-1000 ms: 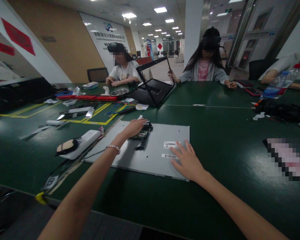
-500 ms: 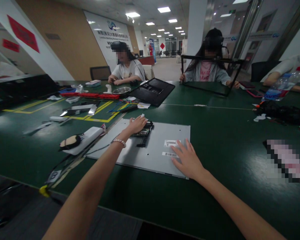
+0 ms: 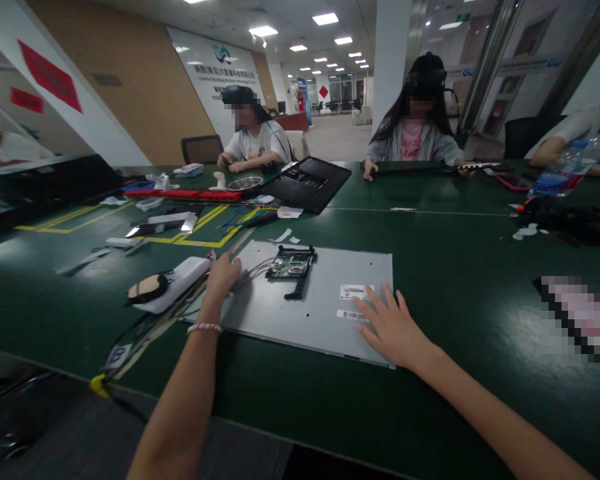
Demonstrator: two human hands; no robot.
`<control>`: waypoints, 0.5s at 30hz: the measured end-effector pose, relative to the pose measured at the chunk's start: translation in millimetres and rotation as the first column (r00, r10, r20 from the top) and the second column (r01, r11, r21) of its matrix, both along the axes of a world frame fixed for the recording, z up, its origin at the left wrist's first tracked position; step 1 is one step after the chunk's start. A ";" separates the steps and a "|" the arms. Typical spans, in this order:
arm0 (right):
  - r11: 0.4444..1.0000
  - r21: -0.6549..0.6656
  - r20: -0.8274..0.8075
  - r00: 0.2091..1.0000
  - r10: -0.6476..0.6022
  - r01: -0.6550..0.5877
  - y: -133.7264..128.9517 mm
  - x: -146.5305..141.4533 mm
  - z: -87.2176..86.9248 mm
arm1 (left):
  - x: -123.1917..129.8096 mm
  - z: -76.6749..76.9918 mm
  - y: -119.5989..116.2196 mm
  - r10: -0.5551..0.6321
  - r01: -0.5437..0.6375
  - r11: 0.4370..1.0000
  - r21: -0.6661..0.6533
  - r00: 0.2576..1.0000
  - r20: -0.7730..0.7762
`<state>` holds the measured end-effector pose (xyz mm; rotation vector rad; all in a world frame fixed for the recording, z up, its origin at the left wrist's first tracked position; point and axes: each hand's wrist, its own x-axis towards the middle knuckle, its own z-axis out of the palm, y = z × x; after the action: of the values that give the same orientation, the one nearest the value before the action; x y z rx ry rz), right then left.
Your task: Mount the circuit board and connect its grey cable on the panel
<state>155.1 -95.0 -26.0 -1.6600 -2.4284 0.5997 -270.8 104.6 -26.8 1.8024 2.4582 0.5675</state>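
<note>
A flat silver-grey display panel (image 3: 265, 323) lies on the green table before me, its metal back up. Fixed to it is a green circuit board (image 3: 291, 267) with black plastic brackets and thin cables running left. My left hand (image 3: 223, 277), wearing a beaded bracelet, is closed around the panel's left edge, close to the cables; its fingertips are partly hidden. Flat on the panel's right side rests my right hand (image 3: 393, 327), fingers spread and open, beside two white labels (image 3: 356, 292).
A white power strip (image 3: 193, 270) with a round tan item (image 3: 147, 288) lies left of the panel. Paper scraps (image 3: 283, 235) and a black plastic casing (image 3: 313, 183) lie beyond. Across the table a person (image 3: 413, 143) holds a black frame (image 3: 420, 171); another (image 3: 257, 137) sits nearby.
My left hand has left the circuit board and moved left to the panel's edge, uncovering the board and paper scraps. My right hand stays on the panel. The person opposite lowered the black frame.
</note>
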 end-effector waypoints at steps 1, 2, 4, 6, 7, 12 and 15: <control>1.000 -0.008 -0.029 1.000 0.005 -0.005 -1.3 3.3 -0.9 | -3.5 0.3 -1.0 0.000 0.000 1.000 -0.002 0.999 0.035; 1.000 -0.017 -0.073 0.997 0.010 -0.011 -2.4 7.0 -2.1 | -5.7 0.9 -1.6 -0.005 0.005 1.000 0.001 0.998 0.069; 0.999 -0.045 -0.209 0.978 -0.009 0.000 -3.4 15.3 -5.6 | -7.8 2.0 -2.0 -0.023 0.023 1.000 0.007 0.993 0.120; 0.991 -0.101 -0.400 0.909 -0.116 0.082 -2.0 23.8 -9.8 | -8.2 2.0 -2.4 -0.030 0.028 1.000 0.012 0.989 0.144; 0.978 -0.155 -0.505 0.840 -0.199 0.138 -0.3 27.7 -11.7 | -8.2 1.5 -2.8 -0.028 0.027 1.000 0.013 0.988 0.155; 0.886 -0.441 -0.850 0.250 -0.463 0.142 8.4 41.4 -15.6 | -3.7 -1.2 -6.1 -0.005 0.004 1.000 0.005 0.984 0.177; 0.884 -0.459 -0.883 0.065 -0.465 0.093 6.5 48.6 -14.0 | 3.9 0.9 -8.1 -0.003 0.003 1.000 0.005 0.988 0.153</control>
<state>203.7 -88.5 -40.0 -1.0259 -0.9412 1.4388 -266.9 96.5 -25.9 1.6946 2.3548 0.6852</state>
